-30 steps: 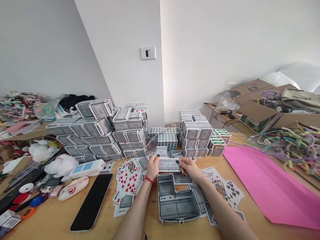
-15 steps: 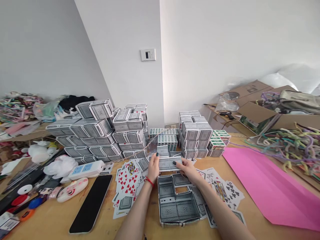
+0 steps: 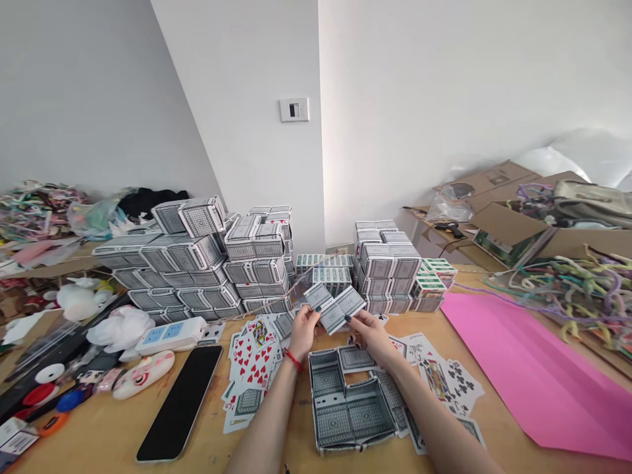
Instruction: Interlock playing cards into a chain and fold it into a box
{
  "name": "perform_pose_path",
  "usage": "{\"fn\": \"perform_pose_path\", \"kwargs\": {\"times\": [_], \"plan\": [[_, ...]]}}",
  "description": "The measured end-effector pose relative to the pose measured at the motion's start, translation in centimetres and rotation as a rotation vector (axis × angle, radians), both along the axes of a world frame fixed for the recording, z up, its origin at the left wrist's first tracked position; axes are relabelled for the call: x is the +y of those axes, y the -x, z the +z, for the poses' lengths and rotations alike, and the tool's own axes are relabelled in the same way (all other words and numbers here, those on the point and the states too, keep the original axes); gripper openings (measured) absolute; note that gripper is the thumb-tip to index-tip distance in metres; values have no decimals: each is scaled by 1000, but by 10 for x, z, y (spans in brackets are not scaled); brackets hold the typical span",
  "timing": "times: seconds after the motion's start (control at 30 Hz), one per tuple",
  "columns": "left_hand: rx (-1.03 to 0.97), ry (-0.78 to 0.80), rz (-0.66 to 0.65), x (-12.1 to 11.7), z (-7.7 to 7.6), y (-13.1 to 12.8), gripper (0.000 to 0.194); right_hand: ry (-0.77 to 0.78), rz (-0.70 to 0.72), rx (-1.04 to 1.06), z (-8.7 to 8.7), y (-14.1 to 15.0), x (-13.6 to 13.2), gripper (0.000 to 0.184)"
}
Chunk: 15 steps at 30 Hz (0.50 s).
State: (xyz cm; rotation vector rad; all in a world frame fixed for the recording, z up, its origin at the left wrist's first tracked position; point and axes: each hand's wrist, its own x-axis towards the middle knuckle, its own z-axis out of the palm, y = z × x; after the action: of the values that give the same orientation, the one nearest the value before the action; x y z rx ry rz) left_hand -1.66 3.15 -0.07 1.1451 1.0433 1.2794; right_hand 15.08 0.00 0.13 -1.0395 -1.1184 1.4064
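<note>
Between my hands, raised over the table, are playing cards with grey patterned backs, set at an angle to each other. My left hand pinches them at the left side, and my right hand grips the lower right edge. Whether the cards are joined I cannot tell. Just below lies an open tray-like structure built of the same cards, with walled compartments and a gap in its middle. Loose cards lie face up left of my left forearm, and more cards are partly under my right forearm.
Stacks of card-built blocks stand at the back left, another stack at the back right. Green card boxes sit between them. A phone and a power strip lie left; pink paper lies right.
The held cards have turned from a level strip into an angled, V-like arrangement. Both hands stay close to the same place above the card structure.
</note>
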Motion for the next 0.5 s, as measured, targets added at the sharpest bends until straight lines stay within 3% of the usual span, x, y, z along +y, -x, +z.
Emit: {"fn": "perform_pose_path", "kwargs": {"times": [0.33, 0.5], "plan": [[-118, 51, -104, -4, 3, -1, 29, -47, 24, -91, -2, 6, 0, 34], [-165, 33, -55, -4, 8, 2, 44, -75, -21, -97, 2, 4, -1, 33]]}}
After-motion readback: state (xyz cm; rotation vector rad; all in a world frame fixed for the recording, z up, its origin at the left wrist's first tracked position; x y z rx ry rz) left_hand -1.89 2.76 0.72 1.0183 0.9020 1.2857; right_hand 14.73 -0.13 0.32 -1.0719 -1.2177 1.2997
